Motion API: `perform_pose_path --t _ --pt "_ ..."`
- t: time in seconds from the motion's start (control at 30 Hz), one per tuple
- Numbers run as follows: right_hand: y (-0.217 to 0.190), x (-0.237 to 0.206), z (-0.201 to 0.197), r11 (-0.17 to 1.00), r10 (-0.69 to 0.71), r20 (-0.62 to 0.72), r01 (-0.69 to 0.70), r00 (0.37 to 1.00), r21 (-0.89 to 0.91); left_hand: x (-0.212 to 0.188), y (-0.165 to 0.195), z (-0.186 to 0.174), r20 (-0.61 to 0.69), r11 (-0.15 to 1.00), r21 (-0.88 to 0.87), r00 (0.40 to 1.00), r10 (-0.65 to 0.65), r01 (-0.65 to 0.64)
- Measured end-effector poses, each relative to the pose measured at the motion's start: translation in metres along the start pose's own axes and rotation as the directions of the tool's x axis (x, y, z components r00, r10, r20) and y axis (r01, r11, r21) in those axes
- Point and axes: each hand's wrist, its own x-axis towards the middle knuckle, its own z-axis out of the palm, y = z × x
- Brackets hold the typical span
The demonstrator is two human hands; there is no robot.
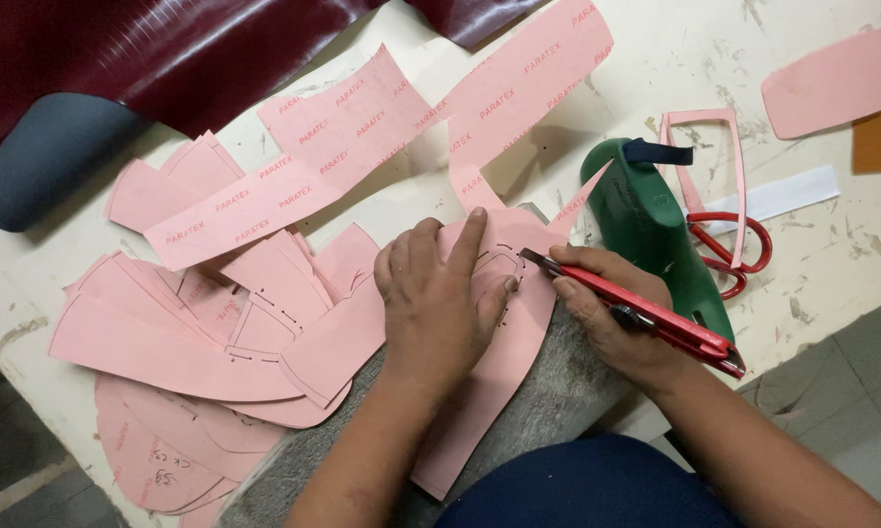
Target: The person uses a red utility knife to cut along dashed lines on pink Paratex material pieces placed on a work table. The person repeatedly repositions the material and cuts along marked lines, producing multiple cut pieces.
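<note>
My left hand [439, 298] presses flat on a pink pattern sheet [504, 332] that lies over a grey stone slab [548, 406]. My right hand [612, 318] grips a red utility knife [646, 313], with its blade tip touching the pink sheet near my left index finger. A small cut outline and dashed marks show on the sheet between both hands.
Several pink pattern pieces [216, 323] are piled at the left, and long pink strips [362, 137] lie across the worn white table [832, 244]. A green shoe last [656, 230] and red-handled scissors [739, 244] lie at the right. Dark red leather [167, 49] and a blue piece [49, 156] sit at the top left.
</note>
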Motion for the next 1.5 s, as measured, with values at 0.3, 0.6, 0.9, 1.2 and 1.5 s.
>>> perform_pose_path --t 0.3,0.6,0.9,1.2,1.5 --pt "-0.004 0.000 0.002 0.997 -0.002 -0.002 0.002 1.000 -0.079 0.008 -0.001 -0.006 0.166 0.984 -0.120 0.980 -0.108 0.129" --pt "-0.014 0.014 0.005 0.800 -0.508 0.099 0.512 0.856 -0.313 0.020 0.001 -0.011 0.257 0.972 -0.175 0.960 -0.110 0.158" --pt "-0.020 0.021 -0.002 0.825 -0.462 0.144 0.484 0.875 -0.293 0.020 -0.003 -0.004 0.178 0.966 -0.190 0.974 -0.142 0.176" --pt "-0.016 0.020 -0.003 0.816 -0.471 0.139 0.490 0.871 -0.308 0.020 -0.004 -0.002 0.165 0.967 -0.187 0.976 -0.144 0.174" --pt "-0.011 0.018 -0.002 0.806 -0.499 0.119 0.510 0.859 -0.302 0.021 -0.002 -0.004 0.212 0.959 -0.176 0.960 -0.184 0.222"
